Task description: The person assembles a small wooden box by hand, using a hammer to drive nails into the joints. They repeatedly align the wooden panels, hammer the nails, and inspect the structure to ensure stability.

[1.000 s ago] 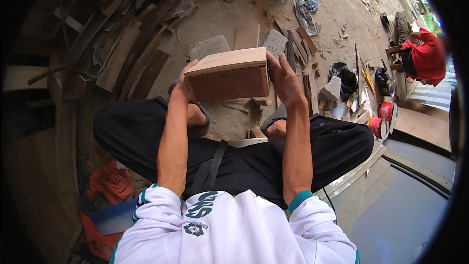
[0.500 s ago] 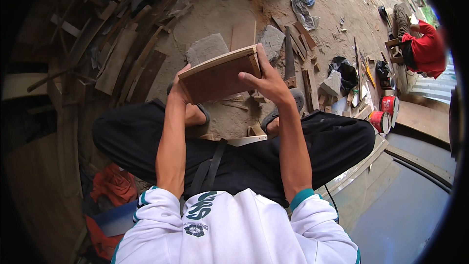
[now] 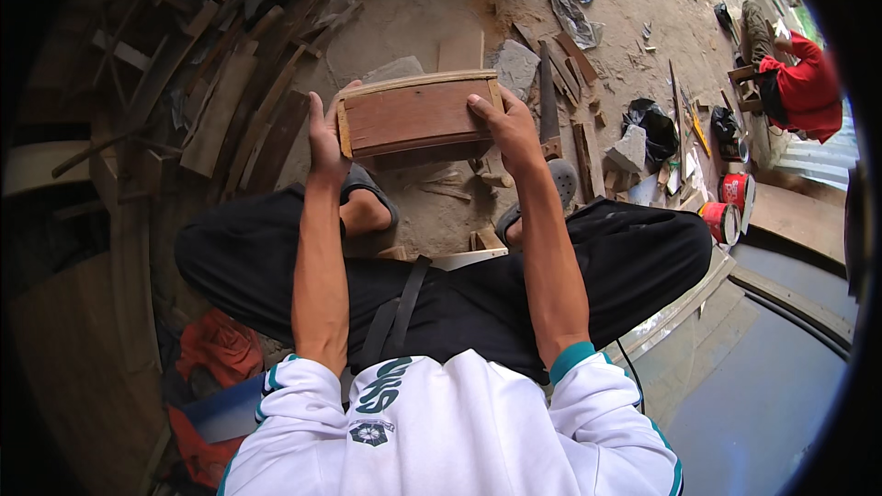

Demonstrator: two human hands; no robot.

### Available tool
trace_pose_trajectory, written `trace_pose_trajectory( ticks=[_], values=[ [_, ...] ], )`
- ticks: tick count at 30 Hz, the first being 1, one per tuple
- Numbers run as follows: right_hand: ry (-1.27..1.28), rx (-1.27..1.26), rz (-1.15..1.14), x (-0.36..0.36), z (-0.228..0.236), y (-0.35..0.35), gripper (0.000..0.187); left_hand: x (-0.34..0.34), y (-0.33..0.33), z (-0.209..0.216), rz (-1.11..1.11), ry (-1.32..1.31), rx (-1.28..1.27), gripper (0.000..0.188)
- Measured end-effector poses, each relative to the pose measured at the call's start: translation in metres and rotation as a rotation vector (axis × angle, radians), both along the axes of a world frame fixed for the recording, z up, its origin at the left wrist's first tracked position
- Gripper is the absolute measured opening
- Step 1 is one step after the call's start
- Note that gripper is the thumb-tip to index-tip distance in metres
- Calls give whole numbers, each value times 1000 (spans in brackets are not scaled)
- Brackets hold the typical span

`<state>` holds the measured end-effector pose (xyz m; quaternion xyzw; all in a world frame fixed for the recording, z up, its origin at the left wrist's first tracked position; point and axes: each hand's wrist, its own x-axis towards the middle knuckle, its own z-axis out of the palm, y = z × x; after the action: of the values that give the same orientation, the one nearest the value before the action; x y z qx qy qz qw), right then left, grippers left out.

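Between my hands, above the ground, is a small wooden box (image 3: 418, 118) with a reddish-brown long side facing me and paler wood along its upper edge and ends. My left hand (image 3: 326, 136) bears against its left end, thumb pointing up and the other fingers partly hidden behind it. At the right end my right hand (image 3: 514, 133) grips it, the thumb lying on the brown face and the fingers out of sight behind. The inside of the box cannot be seen.
Broken concrete pieces (image 3: 517, 69) and a handsaw (image 3: 548, 110) lie beyond the box. Wood offcuts (image 3: 262, 124) are heaped at the left. Toward the right are a black plastic bag (image 3: 650, 129), red cans (image 3: 721, 220) and a person in red (image 3: 808, 87). A grey-blue panel (image 3: 735, 377) lies at lower right.
Both hands have turned the box, so its long side now faces me more squarely. Its left end has come up, and the left thumb now sticks up apart from the wood.
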<state>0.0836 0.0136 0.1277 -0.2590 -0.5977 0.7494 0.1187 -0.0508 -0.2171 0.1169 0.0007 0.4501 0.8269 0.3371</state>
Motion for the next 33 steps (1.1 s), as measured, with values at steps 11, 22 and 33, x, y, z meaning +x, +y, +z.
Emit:
trace_pose_trajectory(
  ticks=[11,22,33],
  values=[
    [-65,-120,-28,5,-17,11,41,2,6,-15,158,232,-258,47],
    [65,116,156,16,15,-1,94,-12,-9,-40,38,-84,178,45],
    [187,227,216,18,10,-1,126,-33,-42,-90,-148,49,316,41]
  ],
)
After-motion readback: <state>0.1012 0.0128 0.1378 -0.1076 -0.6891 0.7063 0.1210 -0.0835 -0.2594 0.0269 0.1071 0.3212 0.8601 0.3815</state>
